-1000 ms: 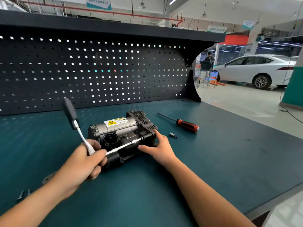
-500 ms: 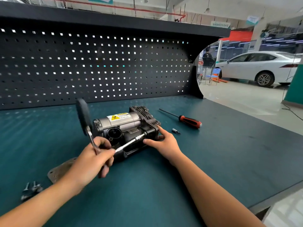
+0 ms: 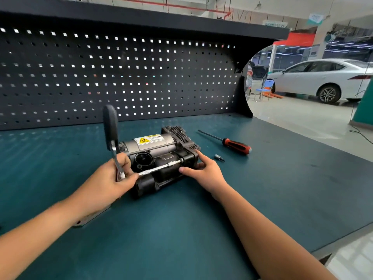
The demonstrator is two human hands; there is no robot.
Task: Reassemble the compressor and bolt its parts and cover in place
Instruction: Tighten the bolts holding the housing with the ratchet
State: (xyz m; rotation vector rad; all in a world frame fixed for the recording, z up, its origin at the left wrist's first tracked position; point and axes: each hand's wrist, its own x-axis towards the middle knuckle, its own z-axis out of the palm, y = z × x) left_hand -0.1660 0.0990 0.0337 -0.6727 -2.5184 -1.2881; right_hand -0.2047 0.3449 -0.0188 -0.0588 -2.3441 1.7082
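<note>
Compressor (image 3: pixel 149 146) lies on the bench (image 3: pixel 181 229), between your hands, long axis running left-near to right-far.

Your left hand (image 3: pixel 113 178), at the compressor's left end, is clenched round the ratchet (image 3: pixel 110 126) near its head. The handle stands upright above that end.

The extension bar (image 3: pixel 159 168) runs from that hand along the compressor's front face, parallel to the long axis. Its socket sits toward the right end, on a bolt by my judgement; the bolt head is hidden.

Your right hand (image 3: pixel 205 172) rests against the compressor's right end, fingers fairly straight, thumb toward the socket.

Judgement: the handle swings across the left end, so keep the bar in line with the axis.
</note>
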